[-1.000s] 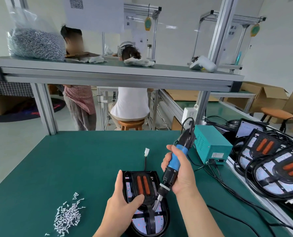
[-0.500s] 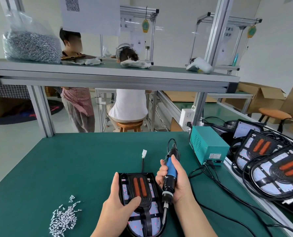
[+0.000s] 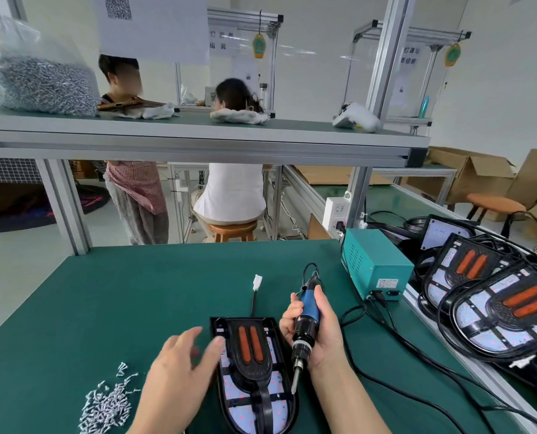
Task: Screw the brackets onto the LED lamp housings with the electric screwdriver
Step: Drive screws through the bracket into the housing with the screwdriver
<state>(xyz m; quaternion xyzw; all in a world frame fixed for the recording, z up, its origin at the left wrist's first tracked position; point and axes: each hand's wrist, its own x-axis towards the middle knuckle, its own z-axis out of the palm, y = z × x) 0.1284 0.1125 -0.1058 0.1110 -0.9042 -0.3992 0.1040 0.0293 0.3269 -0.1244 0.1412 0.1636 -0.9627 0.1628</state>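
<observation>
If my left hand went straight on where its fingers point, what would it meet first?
Probably the upper left corner of the LED lamp housing; the left hand is blurred, so height is unclear.

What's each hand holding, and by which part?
Right hand grips the electric screwdriver around its blue-and-black body, bit pointing down. Left hand holds nothing: fingers spread, blurred, by the left edge of the lamp housing.

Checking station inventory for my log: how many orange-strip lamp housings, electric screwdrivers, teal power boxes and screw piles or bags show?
Orange-strip lamp housings: 3
Electric screwdriver: 1
Teal power box: 1
Loose screw pile: 1
Bag of screws: 1
Total: 7
</observation>
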